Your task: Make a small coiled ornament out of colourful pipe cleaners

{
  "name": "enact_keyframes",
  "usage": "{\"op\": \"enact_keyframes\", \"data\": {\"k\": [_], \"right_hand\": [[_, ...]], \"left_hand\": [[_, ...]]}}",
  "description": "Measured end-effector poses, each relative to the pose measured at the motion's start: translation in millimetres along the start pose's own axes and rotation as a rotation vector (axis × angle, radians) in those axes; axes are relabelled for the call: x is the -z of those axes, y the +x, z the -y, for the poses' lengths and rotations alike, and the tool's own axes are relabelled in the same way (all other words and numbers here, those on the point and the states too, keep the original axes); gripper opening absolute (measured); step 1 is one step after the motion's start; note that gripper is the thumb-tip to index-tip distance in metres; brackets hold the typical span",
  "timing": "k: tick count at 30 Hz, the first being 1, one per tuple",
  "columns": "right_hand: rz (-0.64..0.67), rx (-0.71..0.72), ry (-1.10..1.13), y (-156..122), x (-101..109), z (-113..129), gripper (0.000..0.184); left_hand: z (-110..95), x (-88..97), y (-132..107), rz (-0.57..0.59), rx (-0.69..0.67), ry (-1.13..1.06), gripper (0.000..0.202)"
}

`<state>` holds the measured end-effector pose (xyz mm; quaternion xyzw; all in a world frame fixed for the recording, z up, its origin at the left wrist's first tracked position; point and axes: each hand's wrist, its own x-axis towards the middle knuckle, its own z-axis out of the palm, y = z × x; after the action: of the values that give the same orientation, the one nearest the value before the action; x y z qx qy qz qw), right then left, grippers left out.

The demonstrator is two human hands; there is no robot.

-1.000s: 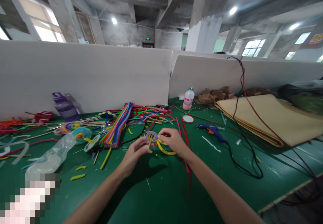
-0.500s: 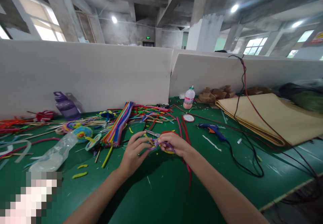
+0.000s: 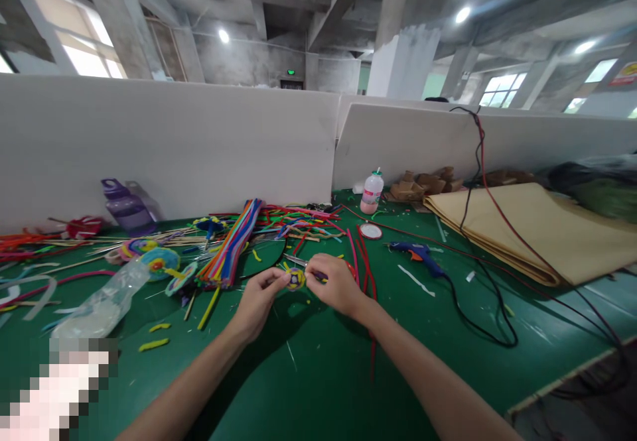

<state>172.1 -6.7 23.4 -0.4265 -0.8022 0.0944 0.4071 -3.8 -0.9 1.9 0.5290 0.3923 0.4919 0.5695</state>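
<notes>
Above the green table (image 3: 318,375), my left hand (image 3: 257,300) and my right hand (image 3: 336,284) meet on a small coiled pipe-cleaner disc (image 3: 295,278), purple and yellow. The left hand pinches its left side. On the other side, my right fingers grip the disc and a purple strand running off it. Scissors (image 3: 294,262) lie on the table just behind the hands. A bundle of colourful pipe cleaners (image 3: 233,243) lies to the left of the hands, and loose red ones (image 3: 365,275) to the right.
Finished spiral discs (image 3: 160,263) and a clear bag (image 3: 107,298) lie at the left, with a purple bottle (image 3: 125,207) behind. A blue glue gun (image 3: 417,252) with a black cable, a small bottle (image 3: 371,193) and tan sheets (image 3: 537,229) are at the right. White partitions (image 3: 199,142) close the back.
The loose yellow and purple loop has been wound into a tight small disc. Both hands have moved slightly toward me and closer together around it.
</notes>
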Motion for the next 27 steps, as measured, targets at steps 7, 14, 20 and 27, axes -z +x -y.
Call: {"op": "enact_keyframes", "data": {"k": [7, 14, 20, 27], "right_hand": [[0.106, 0.062, 0.023, 2, 8, -11, 0.018], [0.257, -0.183, 0.247, 3, 8, -23, 0.021], [0.237, 0.086, -0.051, 1, 10, -18, 0.013], [-0.002, -0.065, -0.316, 4, 34, -37, 0.02]], "left_hand": [[4, 6.5, 3, 0.074, 0.155, -0.206, 0.013], [4, 3.3, 2, 0.068, 0.088, -0.103, 0.013], [5, 5.6, 2, 0.075, 0.13, -0.127, 0.012], [10, 16.6, 11, -0.054, 0.161, -0.343, 0.012]]}}
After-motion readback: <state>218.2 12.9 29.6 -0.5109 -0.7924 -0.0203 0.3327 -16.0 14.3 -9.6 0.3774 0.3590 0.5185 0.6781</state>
